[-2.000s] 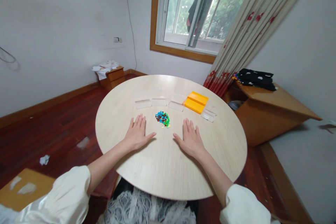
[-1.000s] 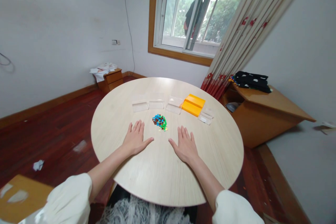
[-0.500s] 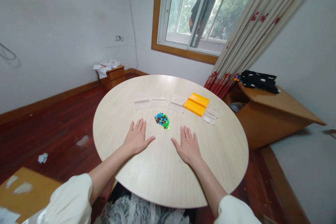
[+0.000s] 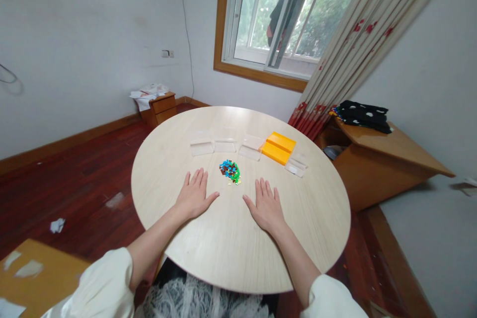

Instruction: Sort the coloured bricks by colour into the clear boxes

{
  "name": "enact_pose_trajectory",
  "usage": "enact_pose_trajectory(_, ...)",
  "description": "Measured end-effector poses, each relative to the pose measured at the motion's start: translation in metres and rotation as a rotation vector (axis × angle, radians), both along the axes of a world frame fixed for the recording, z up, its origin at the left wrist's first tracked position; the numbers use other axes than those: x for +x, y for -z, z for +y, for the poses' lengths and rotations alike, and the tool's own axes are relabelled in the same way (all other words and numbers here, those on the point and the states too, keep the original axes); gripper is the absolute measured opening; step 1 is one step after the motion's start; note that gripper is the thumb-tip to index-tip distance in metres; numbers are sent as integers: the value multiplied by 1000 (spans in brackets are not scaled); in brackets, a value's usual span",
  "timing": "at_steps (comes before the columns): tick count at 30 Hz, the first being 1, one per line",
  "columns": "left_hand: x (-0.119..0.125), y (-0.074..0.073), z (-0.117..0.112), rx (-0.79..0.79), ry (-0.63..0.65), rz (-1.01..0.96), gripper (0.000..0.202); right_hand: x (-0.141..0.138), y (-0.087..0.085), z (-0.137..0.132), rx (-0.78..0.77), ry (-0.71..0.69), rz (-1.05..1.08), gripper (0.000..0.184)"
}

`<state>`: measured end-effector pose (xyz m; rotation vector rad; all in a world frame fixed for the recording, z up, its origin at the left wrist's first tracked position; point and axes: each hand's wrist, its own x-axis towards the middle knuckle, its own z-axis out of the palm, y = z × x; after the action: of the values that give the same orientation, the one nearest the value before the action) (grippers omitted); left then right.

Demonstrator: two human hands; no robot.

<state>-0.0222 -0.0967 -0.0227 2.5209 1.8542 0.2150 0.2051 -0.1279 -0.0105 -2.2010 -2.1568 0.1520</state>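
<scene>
My left hand (image 4: 194,196) lies flat on the pale round table (image 4: 231,253), thumb stretched out and fingers pointing forward. My right hand (image 4: 267,204) rests palm down the same way, to the right. Neither hand holds anything. Just beyond them, between the two, is a small pile of tiny blue, brown, green and pale yellow pieces (image 4: 230,172), too small to name surely. Behind the pile stand clear plastic boxes, among them a left one (image 4: 202,148), a middle one (image 4: 225,145) and another (image 4: 249,152). A yellow ridged tray (image 4: 278,148) is at the right, beside a clear box (image 4: 296,167).
A small wooden cabinet (image 4: 164,108) with papers on it stands behind the table at left. To the right, a tilted wooden cabinet (image 4: 395,169) carries folded black cloth (image 4: 363,117). A cardboard sheet (image 4: 48,278) is at lower left. A person (image 4: 278,17) shows through the window.
The view has shifted very slightly. Both hands stay flat in the same places, and the pieces and boxes have not moved.
</scene>
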Motion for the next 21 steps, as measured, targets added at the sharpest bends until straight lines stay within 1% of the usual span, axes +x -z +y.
enact_pose_trajectory(5, 0, 0, 1, -3, 5, 1, 78, 0, -1, 0, -5, 2, -1, 74)
enact_pose_trajectory(13, 2, -5, 0, -39, -8, 12, 70, -2, -4, 0, -26, -12, -34, 73)
enact_pose_trajectory(15, 2, -7, 0, -48, -10, 12, 68, -2, -11, 2, -39, -27, -48, 74)
enact_pose_trajectory(17, 1, -11, 1, -36, -8, 4, 63, -2, -23, 7, -48, -58, -60, 71)
enact_pose_trajectory(18, 1, -14, 2, -20, -3, -5, 60, -1, -31, 11, -51, -79, -64, 65)
enact_pose_trajectory(20, 1, -21, 5, 17, 19, -33, 50, 2, -46, 22, -62, -117, -49, 44)
enact_pose_trajectory(21, 1, -25, 7, 34, 36, -54, 43, 3, -53, 29, -79, -137, -17, 36)
